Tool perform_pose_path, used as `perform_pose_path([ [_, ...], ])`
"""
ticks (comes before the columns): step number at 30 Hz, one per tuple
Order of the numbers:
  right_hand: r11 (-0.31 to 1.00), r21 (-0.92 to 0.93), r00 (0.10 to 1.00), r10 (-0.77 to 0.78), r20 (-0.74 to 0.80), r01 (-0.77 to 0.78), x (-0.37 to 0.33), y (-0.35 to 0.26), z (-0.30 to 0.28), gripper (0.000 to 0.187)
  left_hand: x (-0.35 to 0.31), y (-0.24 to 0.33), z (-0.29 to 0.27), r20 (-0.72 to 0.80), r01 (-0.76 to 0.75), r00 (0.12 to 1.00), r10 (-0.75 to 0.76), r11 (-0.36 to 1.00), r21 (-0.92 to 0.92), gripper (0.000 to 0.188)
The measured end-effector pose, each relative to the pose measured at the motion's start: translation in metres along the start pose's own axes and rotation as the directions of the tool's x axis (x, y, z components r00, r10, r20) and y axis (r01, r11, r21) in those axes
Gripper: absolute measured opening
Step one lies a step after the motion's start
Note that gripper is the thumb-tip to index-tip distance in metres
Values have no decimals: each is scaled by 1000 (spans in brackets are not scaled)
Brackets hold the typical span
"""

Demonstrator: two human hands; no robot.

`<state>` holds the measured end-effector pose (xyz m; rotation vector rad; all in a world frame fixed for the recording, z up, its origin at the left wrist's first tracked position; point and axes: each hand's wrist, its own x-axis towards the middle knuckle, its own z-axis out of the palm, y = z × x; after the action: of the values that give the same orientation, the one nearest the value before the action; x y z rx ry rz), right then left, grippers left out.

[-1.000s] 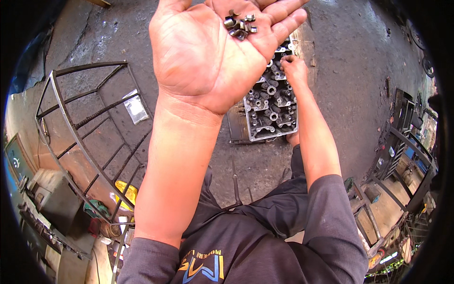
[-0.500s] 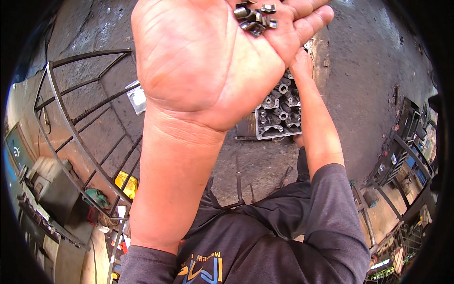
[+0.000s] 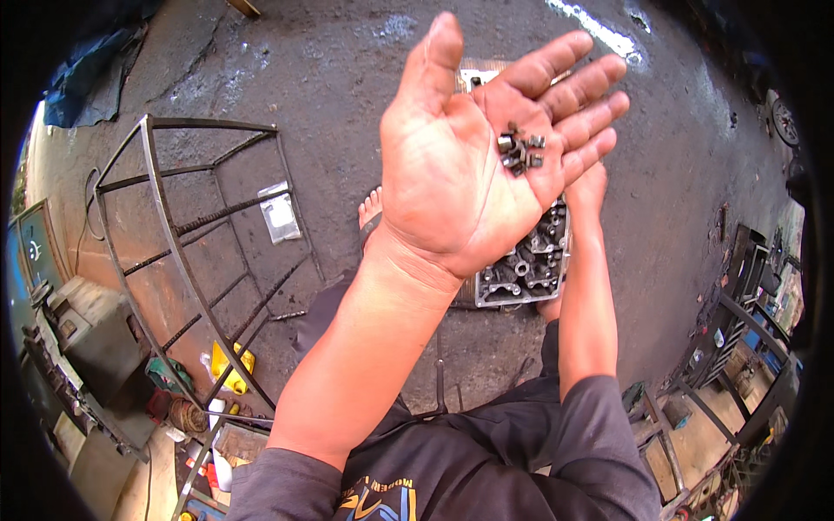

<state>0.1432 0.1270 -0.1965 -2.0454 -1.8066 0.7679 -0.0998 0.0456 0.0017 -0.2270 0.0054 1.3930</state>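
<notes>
I see the left hand (image 3: 460,169) wide open, palm up, fingers and thumb spread, with a small loose cluster of dark metal pieces (image 3: 519,159) resting near the base of the fingers. The right hand (image 3: 589,187) is beyond it, over the right side of the engine head (image 3: 521,267); its fingertips are hidden from me behind the left hand's fingers, so I cannot tell whether it is closed or what it grips. The left hand also blocks my view of most of the engine head, leaving mainly its near end visible, low over the grey floor (image 3: 660,217). Off to the left I have a black metal rack (image 3: 234,211), a clear packet (image 3: 280,219) by its bars and a yellow item (image 3: 234,369) near its lower end.
</notes>
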Motion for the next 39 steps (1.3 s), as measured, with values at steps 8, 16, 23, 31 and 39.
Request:
perform_pose_path([
  [8,712,464,833,-541,-118,528,-113,-172,-147,15,-4,-4,3,45,25,999,-22,998,-50,90],
  [16,586,236,577,-809,112,775,-96,-216,-154,18,-3,-8,6,97,19,995,-19,1000,6,91],
  [23,582,166,553,-811,193,796,-90,-215,-158,16,-6,-9,9,46,36,998,-39,996,79,92],
  [31,601,136,599,-798,58,788,-93,-211,-149,12,-5,-7,-4,110,71,991,-73,997,19,91],
  [39,507,87,503,-862,61,858,-86,-208,-151,13,-4,-8,-11,143,90,986,-87,996,-14,89],
])
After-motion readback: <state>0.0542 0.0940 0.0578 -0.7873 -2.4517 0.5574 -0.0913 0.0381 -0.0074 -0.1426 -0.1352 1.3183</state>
